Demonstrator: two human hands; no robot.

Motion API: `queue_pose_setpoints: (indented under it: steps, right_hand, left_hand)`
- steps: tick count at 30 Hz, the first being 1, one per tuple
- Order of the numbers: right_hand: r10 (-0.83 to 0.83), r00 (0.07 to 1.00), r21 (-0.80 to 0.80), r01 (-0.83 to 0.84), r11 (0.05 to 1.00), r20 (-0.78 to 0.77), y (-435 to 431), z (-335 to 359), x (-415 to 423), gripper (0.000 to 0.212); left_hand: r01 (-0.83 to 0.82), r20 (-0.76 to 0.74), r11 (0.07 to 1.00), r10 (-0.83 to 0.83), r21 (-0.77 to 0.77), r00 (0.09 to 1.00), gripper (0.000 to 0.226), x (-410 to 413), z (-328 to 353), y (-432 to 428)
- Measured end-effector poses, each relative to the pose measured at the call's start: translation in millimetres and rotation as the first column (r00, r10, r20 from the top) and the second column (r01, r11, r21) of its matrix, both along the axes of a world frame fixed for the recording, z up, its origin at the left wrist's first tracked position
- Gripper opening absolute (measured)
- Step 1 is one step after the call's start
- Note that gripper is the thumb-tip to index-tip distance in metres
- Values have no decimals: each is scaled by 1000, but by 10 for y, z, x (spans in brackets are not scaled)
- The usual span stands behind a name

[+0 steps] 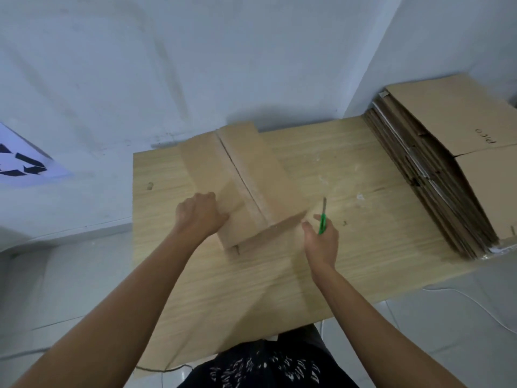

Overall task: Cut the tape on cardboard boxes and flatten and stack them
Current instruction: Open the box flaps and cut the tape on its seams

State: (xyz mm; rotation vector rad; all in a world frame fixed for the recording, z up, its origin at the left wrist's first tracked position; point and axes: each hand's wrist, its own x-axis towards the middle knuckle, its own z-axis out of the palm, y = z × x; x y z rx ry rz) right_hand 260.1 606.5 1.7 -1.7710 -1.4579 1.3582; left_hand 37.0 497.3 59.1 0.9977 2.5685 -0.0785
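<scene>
One cardboard box (237,180), lid seam taped, is set at the middle of a wooden table (363,219). Its near left corner is gripped by the left hand (200,217). A green cutter (323,219), blade out, is clasped in the right hand (321,242) just beside the box. A stack of flattened boxes (447,169) is kept at the table's right end.

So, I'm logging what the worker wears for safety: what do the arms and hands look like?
Both forearms are bare, with no sleeves in view. The left hand and right hand wear no gloves; no rings, watch or bands show. A dark garment with white markings appears below.
</scene>
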Motion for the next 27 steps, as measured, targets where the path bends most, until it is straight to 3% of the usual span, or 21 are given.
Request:
queue_pose_setpoints:
  steps: [3, 6, 12, 15, 19, 22, 27]
  right_hand:
    - [42, 999, -58, -43, 997, -15, -67, -20, 54, 48]
    - [151, 982, -76, -160, 984, -113, -51, -14, -1, 42]
    - [219, 953, -134, -250, 959, -211, 147, 98, -156, 30]
    - [229, 951, -176, -267, 947, -209, 215, 122, -130, 35]
    - [104, 981, -254, -143, 957, -162, 223, 93, -29, 28]
    - [125, 984, -261, -154, 953, -124, 183, 33, 68, 28]
    - [222, 969, -223, -241, 945, -107, 164, -79, 105, 33]
  left_hand:
    - [131, 51, 983, -139, 131, 989, 67, 9, -33, 20]
    - [252, 128, 960, -267, 124, 955, 73, 99, -262, -77]
    - [296, -92, 955, -295, -1, 951, 76, 489, -230, -137]
    - [305, -164, 951, -295, 42, 941, 61, 490, -108, 19]
    - [213, -29, 939, -213, 272, 977, 43, 402, -51, 503]
    - [145, 82, 921, -187, 361, 979, 51, 399, -27, 964]
    - [147, 178, 985, -161, 88, 971, 95, 396, -98, 1596]
